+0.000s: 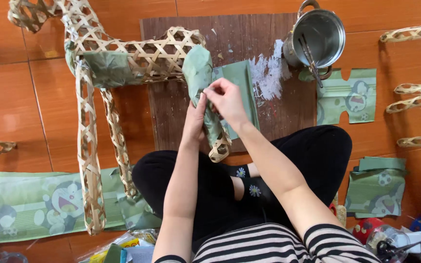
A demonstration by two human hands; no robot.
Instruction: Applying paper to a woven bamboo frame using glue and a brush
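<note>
Woven bamboo strips make up the animal-shaped frame (123,58) that lies across the orange floor (35,92) and a dark wooden board (278,117), and one of its legs, the one nearest the seated person, is being covered in green paper (198,70). The left hand (197,117) is closed around that leg from the side, pinching the paper against the lattice, while the right hand (226,97) has thumb and fingers pressed together on the paper's edge just above it; the two hands touch each other over the wrapped part. The lower end of the leg (219,148) still shows bare weave, close above the person's knees. To do this well, it seems wise to keep the left grip steady so the sheet cannot slip, pull the edge taut with the right before pressing it down, and smooth from the covered section toward the bare end so no folds bunch over the open weave. A flat green sheet (242,83) lies on the board under the hands, beside a white smear. A metal pot (317,36) with a stick in it stands at the board's far corner, and printed green paper pieces (349,95) lie to the right.
</note>
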